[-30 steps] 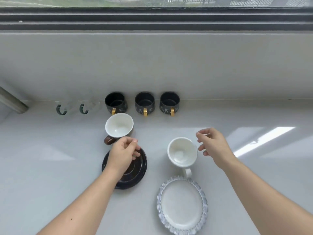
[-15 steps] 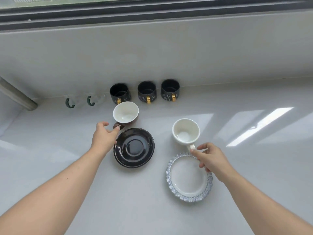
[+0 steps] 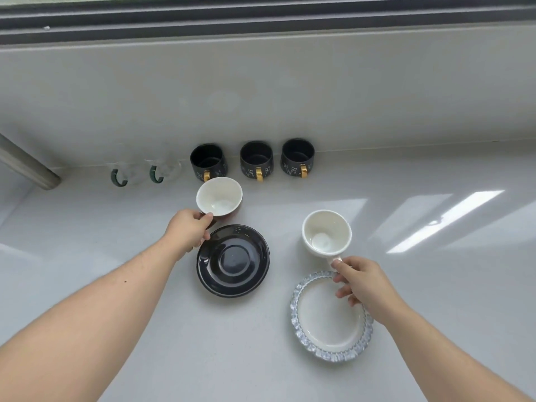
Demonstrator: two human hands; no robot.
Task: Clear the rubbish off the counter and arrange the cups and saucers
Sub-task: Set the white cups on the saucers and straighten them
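Observation:
My left hand (image 3: 190,229) grips the handle of a brown cup (image 3: 219,197) with a white inside, which sits just behind a black saucer (image 3: 233,261). My right hand (image 3: 361,281) pinches the handle of a white cup (image 3: 326,232), which appears slightly tilted, just beyond a white saucer (image 3: 330,316) with a blue frilled rim. The right hand hovers over that saucer's far edge. Both saucers lie bare on the grey counter (image 3: 87,227).
Three black cups with gold handles (image 3: 256,161) stand in a row against the back wall. Two clear glass cups with green handles (image 3: 145,172) stand to their left. A metal pipe (image 3: 27,166) slants in at the far left. A window ledge runs above.
My left hand left the black saucer and took the brown cup's handle. My right hand came down from beside the white cup and closed on its handle.

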